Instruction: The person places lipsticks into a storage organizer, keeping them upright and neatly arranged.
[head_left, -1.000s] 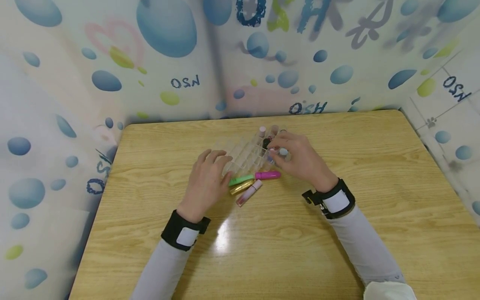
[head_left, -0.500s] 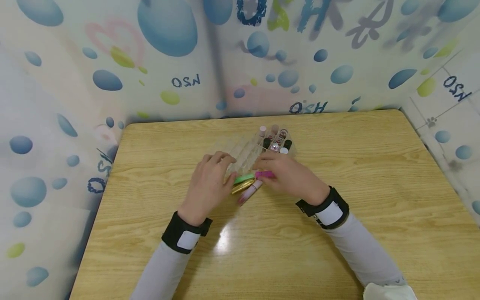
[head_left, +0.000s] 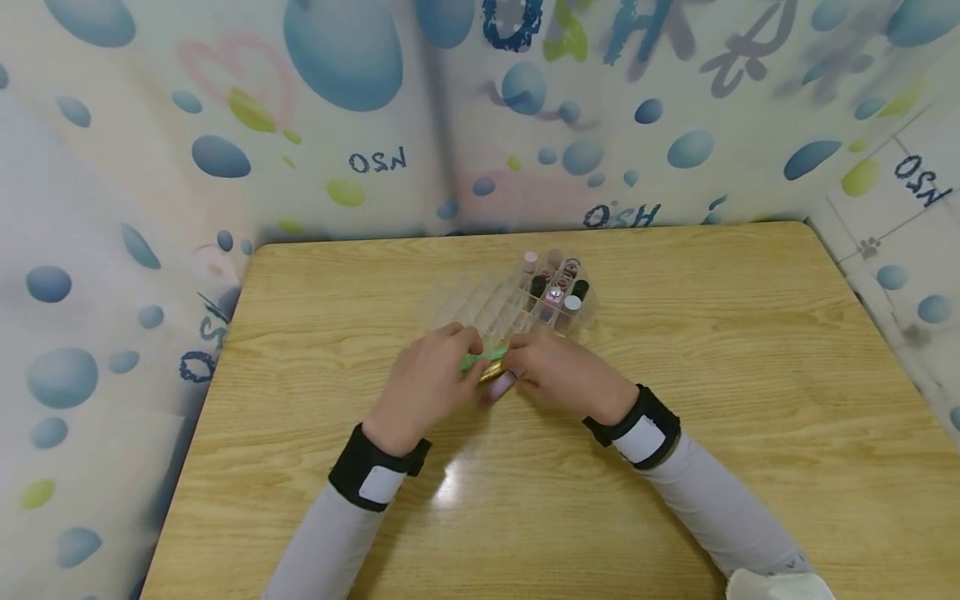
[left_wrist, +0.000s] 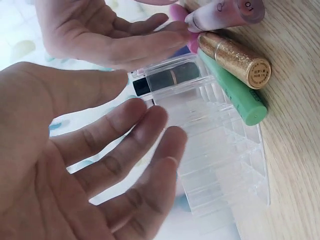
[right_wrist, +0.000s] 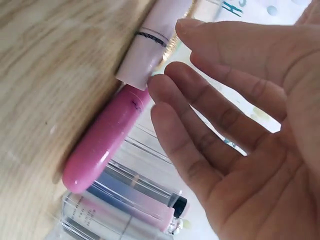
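Note:
A clear divided cosmetics organizer (head_left: 483, 304) stands on the table, with bottles and tubes in its right-hand compartments. Along its near side lie a mascara tube (left_wrist: 235, 92), green with a magenta end, a glittery gold cosmetic tube (left_wrist: 237, 57) and a pale pink lip gloss (right_wrist: 155, 37). My left hand (head_left: 431, 379) hovers at the left ends of these tubes, its fingers loosely bent around nothing. From the other side my right hand (head_left: 566, 375) reaches over them. Its thumb and relaxed fingers are close to the gold tube and lip gloss; whether they touch is hard to tell.
The wooden table (head_left: 712, 333) extends on all sides of the organizer. Behind it rises a wall (head_left: 465, 125) printed with blue bubbles. Dark-capped and white-capped bottles (head_left: 572, 304) stick up from the organizer's right part.
My right hand has come from the organizer's right compartments down and left to the loose tubes, now covering the magenta end. My left hand has shifted slightly nearer to it.

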